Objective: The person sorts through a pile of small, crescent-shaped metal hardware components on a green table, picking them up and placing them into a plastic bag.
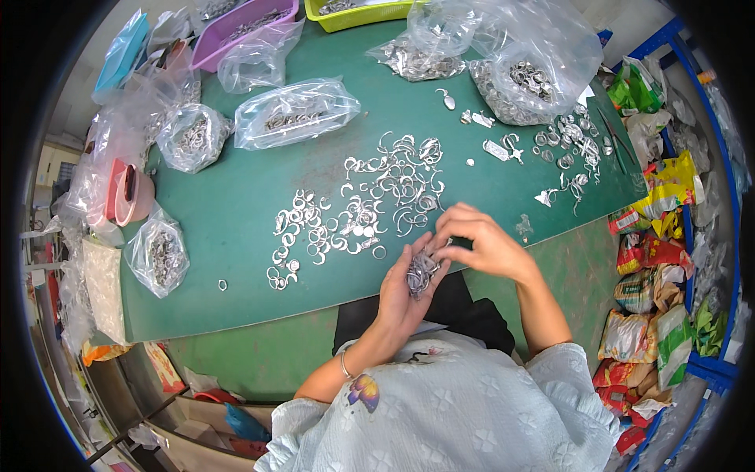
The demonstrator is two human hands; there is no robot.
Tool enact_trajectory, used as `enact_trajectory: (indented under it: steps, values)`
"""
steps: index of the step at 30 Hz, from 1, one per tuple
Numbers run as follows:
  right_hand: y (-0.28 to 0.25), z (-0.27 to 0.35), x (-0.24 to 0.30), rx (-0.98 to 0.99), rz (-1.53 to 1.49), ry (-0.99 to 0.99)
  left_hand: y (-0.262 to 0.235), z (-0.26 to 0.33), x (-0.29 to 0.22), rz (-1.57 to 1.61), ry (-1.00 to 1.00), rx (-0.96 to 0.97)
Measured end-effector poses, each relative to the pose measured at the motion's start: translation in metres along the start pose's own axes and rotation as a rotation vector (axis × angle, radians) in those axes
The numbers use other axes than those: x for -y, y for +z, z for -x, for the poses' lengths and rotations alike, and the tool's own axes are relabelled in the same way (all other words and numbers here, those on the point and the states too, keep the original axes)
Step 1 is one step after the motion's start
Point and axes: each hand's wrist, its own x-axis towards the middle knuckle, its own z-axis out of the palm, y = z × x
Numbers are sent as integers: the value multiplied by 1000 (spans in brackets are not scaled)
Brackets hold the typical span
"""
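Metal heap [421, 277] runs lengthwise along left hand [398, 297], slanting forward-right.

Grn tbl [224, 236], metal pcs [403, 186], clr bags [299, 114]

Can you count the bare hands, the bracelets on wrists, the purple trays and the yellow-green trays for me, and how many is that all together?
Bare hands (left hand and right hand): 2
Thin silver-coloured bracelet on the left wrist: 1
Purple plastic tray: 1
Yellow-green plastic tray: 1
Total: 5
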Motion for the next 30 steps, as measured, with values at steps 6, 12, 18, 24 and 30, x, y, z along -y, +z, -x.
enact_trajectory:
  steps: [6, 12, 18, 24, 30]
  values:
    - [9, -13, -23, -318, 503, 171, -45, -19, 0, 155, -196, 408]
    - [-7, -14, -8, -109, 246, 104, -9, -6, -5, -98, -28, 101]
    - [-6, -17, -6, 157, -94, 52, -3, -9, -7, -81, -10, 104]
    - [-15, -46, -46, -242, 378, -4, -23, -12, -6, 38, -145, 169]
    - [-13, -44, -60, -271, 360, 29, -5, -2, -11, -96, -177, 147]
